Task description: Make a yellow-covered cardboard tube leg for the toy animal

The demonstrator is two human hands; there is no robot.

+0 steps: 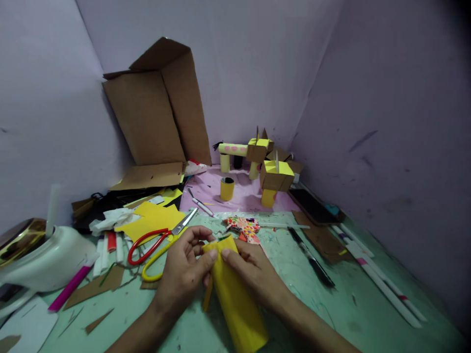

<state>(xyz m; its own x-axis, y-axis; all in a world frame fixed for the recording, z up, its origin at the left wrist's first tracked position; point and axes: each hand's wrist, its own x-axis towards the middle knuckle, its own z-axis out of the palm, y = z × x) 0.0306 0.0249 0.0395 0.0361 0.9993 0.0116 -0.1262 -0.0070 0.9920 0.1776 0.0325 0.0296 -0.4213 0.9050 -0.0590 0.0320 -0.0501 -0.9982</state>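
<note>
Both my hands hold a yellow paper-covered tube (pixel 237 301) low in the middle of the view, its far end pointing away from me. My left hand (pixel 184 272) grips the tube's left side, fingers curled, thumb pressing the yellow paper at the far rim. My right hand (pixel 253 272) wraps the right side, its fingers pinching the same rim. A loose strip of yellow paper hangs under the tube on the left.
Red-and-yellow-handled scissors (pixel 158 240) lie just left of my hands. Yellow paper sheets (pixel 154 218), markers and cardboard scraps lie to the left, beside a white glue gun (pixel 44 255). Cardboard-and-tube animal figures (pixel 257 162) stand at the back. A black pen (pixel 312 260) and white sticks (pixel 379 279) lie right.
</note>
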